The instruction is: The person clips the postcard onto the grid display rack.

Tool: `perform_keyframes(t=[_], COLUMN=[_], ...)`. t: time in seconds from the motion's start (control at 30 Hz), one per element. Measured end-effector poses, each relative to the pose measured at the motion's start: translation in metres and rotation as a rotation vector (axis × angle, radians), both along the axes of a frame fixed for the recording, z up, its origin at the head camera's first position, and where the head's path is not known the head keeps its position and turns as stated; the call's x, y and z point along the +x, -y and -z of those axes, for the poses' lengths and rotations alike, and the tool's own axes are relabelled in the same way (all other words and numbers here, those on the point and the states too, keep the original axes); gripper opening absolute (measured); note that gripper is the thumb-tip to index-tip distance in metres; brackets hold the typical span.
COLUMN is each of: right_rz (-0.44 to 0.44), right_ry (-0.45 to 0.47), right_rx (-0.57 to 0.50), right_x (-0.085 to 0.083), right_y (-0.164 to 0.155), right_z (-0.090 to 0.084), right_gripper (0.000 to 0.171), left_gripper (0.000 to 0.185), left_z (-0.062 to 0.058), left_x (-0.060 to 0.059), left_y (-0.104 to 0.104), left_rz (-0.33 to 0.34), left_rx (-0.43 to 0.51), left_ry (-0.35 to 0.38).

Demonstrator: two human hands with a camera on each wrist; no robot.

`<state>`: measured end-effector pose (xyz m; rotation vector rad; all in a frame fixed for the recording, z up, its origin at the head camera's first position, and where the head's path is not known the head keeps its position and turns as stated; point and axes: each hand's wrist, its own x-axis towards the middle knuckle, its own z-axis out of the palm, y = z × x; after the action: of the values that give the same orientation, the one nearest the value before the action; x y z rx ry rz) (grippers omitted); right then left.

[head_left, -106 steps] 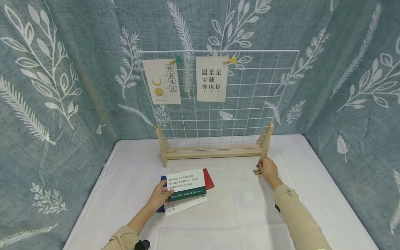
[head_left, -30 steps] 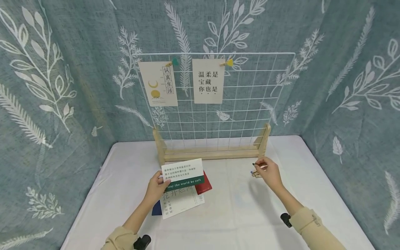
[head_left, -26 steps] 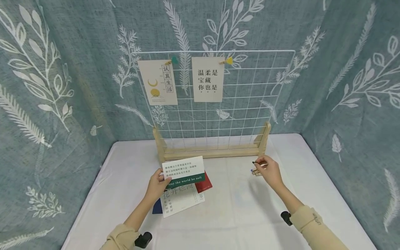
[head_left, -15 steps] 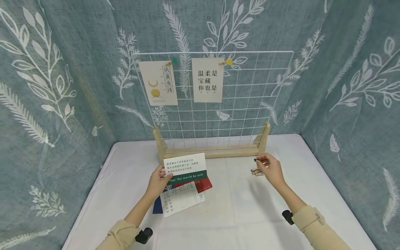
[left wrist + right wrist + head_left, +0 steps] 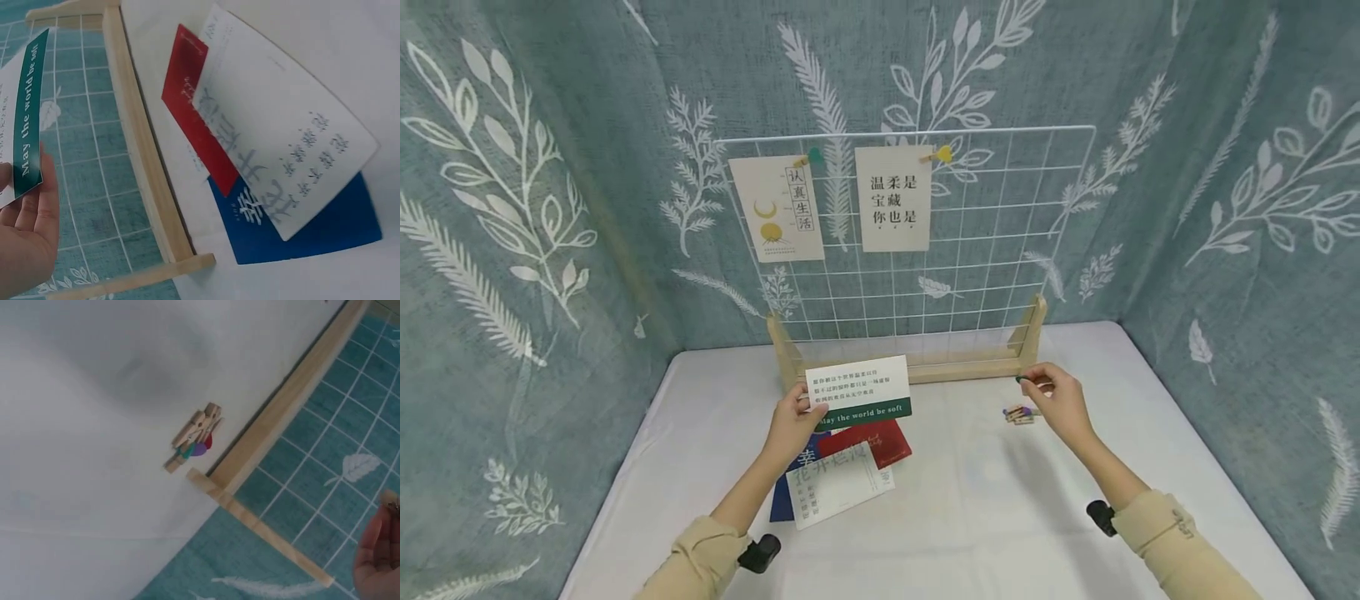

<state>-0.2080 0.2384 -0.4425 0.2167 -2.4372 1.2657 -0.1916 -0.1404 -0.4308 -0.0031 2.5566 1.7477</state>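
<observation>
My left hand (image 5: 792,427) grips a white card with a green band (image 5: 859,387) by its left edge, thumb in front. The card is held up before the base of the white wire grid rack (image 5: 970,292). Between thumb and fingertips my right hand (image 5: 1062,405) pinches a small clothespin (image 5: 1021,380); its dark green end shows, and the fingers hide most of it. Beneath that hand lies a little pile of wooden clothespins (image 5: 197,428) with coloured ornaments. Below the held card, a red card (image 5: 880,442), a white card (image 5: 838,483) and a blue card (image 5: 782,502) overlap on the table.
Two cards hang at the grid's upper left: a moon card (image 5: 778,208) under a green clip (image 5: 815,156) and a text card (image 5: 893,200) under a yellow clip (image 5: 943,154). Wooden feet carry the grid on the white table (image 5: 970,517). Patterned curtain (image 5: 625,208) encloses the sides and back.
My left hand has lifted the green-banded card off the stack toward the grid, uncovering more of the red and blue cards. My right hand has risen off the clothespin pile with one clothespin.
</observation>
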Motion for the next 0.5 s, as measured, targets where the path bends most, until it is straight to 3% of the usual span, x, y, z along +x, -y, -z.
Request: perform_keyframes(t=[0.2,0.33,0.5], right_rz=[-0.011,0.0,0.016], right_ry=[0.03,0.022,0.001], right_rx=[-0.021,0.005,0.013], right_x=[0.0,0.0,-0.003], right_y=[0.005,0.004,0.004], right_z=[-0.006,-0.012,-0.021], right_gripper=[0.004,0.005,0.007], left_gripper=[0.03,0.03,0.029], left_z=[-0.004,-0.013,-0.023], left_x=[-0.009,-0.015,-0.018], left_y=[-0.007,-0.013,-0.016], left_rz=[0.007,0.027,0.006], left_rx=[0.036,0.052,0.021], left_ry=[-0.017,-0.042,-0.052])
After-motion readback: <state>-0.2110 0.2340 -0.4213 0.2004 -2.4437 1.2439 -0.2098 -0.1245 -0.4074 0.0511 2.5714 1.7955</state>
